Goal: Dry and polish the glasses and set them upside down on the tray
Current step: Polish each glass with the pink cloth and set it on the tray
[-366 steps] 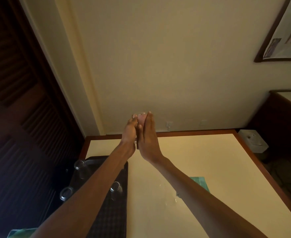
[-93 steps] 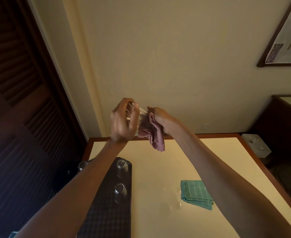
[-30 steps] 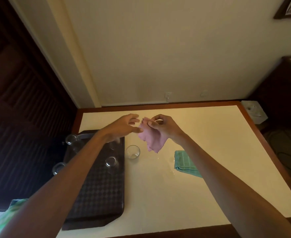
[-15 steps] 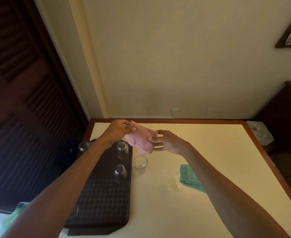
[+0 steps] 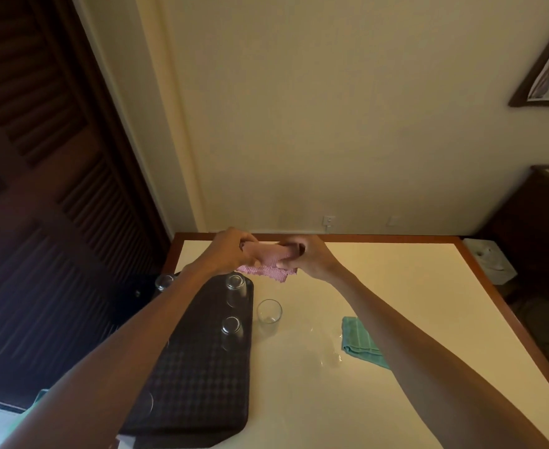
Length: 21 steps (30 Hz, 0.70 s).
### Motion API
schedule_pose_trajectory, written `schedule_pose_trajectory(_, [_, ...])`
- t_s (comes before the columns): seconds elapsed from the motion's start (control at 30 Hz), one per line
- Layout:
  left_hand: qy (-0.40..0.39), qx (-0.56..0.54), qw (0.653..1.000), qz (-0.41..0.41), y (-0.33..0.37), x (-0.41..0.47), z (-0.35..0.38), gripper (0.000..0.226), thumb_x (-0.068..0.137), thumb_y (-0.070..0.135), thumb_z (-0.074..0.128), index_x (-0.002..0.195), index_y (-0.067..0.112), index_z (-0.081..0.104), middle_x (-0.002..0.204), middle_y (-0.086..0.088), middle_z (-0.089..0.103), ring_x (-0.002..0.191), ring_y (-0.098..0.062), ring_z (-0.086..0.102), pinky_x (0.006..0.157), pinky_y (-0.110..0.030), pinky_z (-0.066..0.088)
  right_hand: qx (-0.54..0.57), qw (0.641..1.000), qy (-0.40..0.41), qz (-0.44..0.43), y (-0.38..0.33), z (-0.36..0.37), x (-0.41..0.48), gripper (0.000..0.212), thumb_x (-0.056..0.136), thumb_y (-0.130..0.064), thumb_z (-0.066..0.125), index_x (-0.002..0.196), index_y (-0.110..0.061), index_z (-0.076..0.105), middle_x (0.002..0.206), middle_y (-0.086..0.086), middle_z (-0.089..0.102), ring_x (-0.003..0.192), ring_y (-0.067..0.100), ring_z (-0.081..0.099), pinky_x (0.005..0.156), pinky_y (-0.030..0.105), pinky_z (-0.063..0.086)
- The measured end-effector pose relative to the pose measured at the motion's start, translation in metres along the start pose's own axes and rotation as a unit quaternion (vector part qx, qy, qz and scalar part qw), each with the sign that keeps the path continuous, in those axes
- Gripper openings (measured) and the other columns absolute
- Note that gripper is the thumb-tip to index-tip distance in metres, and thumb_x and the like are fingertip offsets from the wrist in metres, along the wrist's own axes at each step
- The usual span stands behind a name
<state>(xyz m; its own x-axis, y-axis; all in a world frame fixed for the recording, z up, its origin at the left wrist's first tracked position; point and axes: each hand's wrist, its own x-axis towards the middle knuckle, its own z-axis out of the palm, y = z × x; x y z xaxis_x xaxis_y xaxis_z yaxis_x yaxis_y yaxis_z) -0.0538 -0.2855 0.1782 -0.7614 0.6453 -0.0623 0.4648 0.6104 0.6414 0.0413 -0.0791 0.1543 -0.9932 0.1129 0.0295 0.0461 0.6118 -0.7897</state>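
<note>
Our left hand [image 5: 231,252] and right hand [image 5: 302,257] both pinch the pink cloth [image 5: 271,260] above the counter [image 5: 380,286]. One glass [image 5: 269,312] stands open side up, just right of the tray [image 5: 202,384].

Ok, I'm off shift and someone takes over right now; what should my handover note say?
Hands: left hand and right hand both grip the pink cloth above the table.
Things: one glass stands upright on the table, just right of the tray; green cloth lies further right.
Done: at least two inverted glasses on the tray.
Left: finish the upright glass, invert it onto the tray.
</note>
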Motion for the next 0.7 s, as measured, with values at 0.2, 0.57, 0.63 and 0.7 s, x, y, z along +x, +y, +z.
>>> schedule_pose_trajectory(0.2, [-0.009, 0.059, 0.998, 0.022, 0.001, -0.002, -0.001, 0.029, 0.084, 0.023, 0.085, 0.108, 0.008, 0.079, 0.093, -0.007, 0.076, 0.083, -0.019, 0.069, 0.068, -0.025, 0.051, -0.110, 0.994, -0.018, -0.017, -0.007, 0.001, -0.002, 0.021, 0.088, -0.024, 0.075, 0.099, -0.007, 0.070, 0.095, 0.007, 0.070, 0.080, 0.014, 0.060, 0.063, 0.013, 0.040])
schedule_pose_trajectory(0.57, [-0.132, -0.238, 0.962, -0.039, -0.001, -0.008, -0.009, 0.019, 0.099, 0.014, 0.065, 0.118, 0.015, 0.067, 0.114, -0.011, 0.071, 0.106, -0.026, 0.072, 0.086, -0.035, 0.063, 0.118, 0.973, -0.156, 0.124, 0.003, -0.022, -0.016, 0.034, 0.098, -0.030, 0.060, 0.110, 0.001, 0.062, 0.102, 0.016, 0.064, 0.099, 0.023, 0.063, 0.089, 0.030, 0.053])
schedule_pose_trajectory(0.63, [-0.109, -0.254, 0.961, -0.023, -0.002, -0.008, -0.005, 0.017, 0.097, 0.013, 0.068, 0.113, 0.019, 0.069, 0.112, -0.009, 0.073, 0.106, -0.026, 0.073, 0.090, -0.038, 0.062, 0.166, 0.961, -0.169, 0.141, 0.005, -0.024, -0.018, 0.033, 0.095, -0.024, 0.066, 0.114, 0.003, 0.061, 0.108, 0.015, 0.063, 0.107, 0.025, 0.062, 0.095, 0.033, 0.055])
schedule_pose_trajectory(0.7, [-0.088, -0.231, 0.969, 0.000, -0.001, -0.007, -0.004, 0.021, 0.095, 0.015, 0.072, 0.114, 0.022, 0.069, 0.109, -0.005, 0.075, 0.103, -0.023, 0.072, 0.088, -0.036, 0.061, 0.140, 0.963, -0.183, 0.141, 0.002, -0.023, -0.017, 0.034, 0.091, -0.029, 0.071, 0.110, -0.002, 0.063, 0.104, 0.011, 0.065, 0.102, 0.023, 0.063, 0.091, 0.030, 0.056])
